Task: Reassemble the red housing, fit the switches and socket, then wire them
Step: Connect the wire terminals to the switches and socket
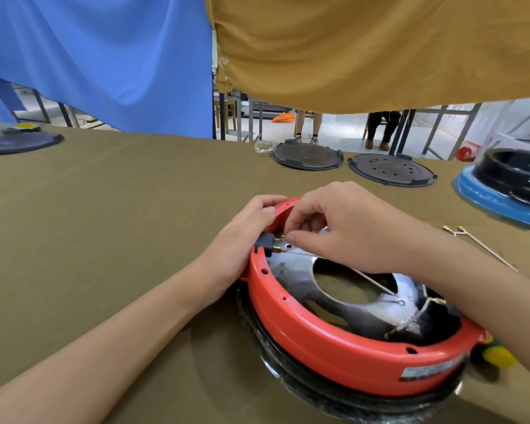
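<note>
Red housing (343,341) is lying on the olive table cloth (104,224), ring-shaped, open side up, a metal plate (291,278) inside it. Left hand (242,237) is gripping the far rim, thumb curled over the top edge, just beside a black socket (265,243) seated in the wall with brass prongs pointing inward. Right hand (343,228) is reaching over the ring, fingers curled, pinching a white wire (377,283) at the prongs. Two loose wires (478,246) are lying to the right; two black lids (349,165) are sitting well beyond.
</note>
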A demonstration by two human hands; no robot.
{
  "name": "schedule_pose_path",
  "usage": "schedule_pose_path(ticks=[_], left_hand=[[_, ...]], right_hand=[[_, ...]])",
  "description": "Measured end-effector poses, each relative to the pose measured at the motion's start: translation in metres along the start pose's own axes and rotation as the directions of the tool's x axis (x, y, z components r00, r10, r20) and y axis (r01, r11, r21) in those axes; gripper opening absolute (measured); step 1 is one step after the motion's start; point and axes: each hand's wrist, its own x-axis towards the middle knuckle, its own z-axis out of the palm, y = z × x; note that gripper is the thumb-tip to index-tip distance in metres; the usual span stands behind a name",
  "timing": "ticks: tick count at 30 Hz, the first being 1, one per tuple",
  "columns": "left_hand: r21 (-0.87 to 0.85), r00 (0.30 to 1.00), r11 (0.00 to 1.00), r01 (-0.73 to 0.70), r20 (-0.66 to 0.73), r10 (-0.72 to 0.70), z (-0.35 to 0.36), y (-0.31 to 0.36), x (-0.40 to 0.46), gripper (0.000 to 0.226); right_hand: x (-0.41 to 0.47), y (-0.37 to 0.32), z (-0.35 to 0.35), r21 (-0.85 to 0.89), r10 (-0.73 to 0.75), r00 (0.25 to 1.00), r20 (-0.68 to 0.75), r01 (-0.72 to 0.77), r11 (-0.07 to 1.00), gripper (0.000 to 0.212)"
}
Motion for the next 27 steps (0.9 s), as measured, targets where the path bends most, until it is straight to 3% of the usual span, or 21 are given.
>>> schedule_pose_path(ticks=[19,25,27], left_hand=[[-0.007,1.000,1.000,0.008,-0.010,-0.008,0.0003,-0.0018,0.0020,0.027],[0.005,1.000,1.000,-0.004,-0.030,0.005,0.0028,-0.0003,0.0000,0.027],[0.007,1.000,1.000,-0.008,-0.023,0.008,0.0024,0.0001,-0.0004,0.027]], right_hand=[[0.0007,-0.0015,0.0002,0.007,-0.025,1.000,0.009,0.025,1.000,0.014],[0.0053,-0.0058,0.0081,-0.113,-0.057,0.998,0.005,0.057,0.992,0.012],[0.0051,-0.0043,0.0063,-0.055,-0.044,0.999,0.008,0.044,0.998,0.010]])
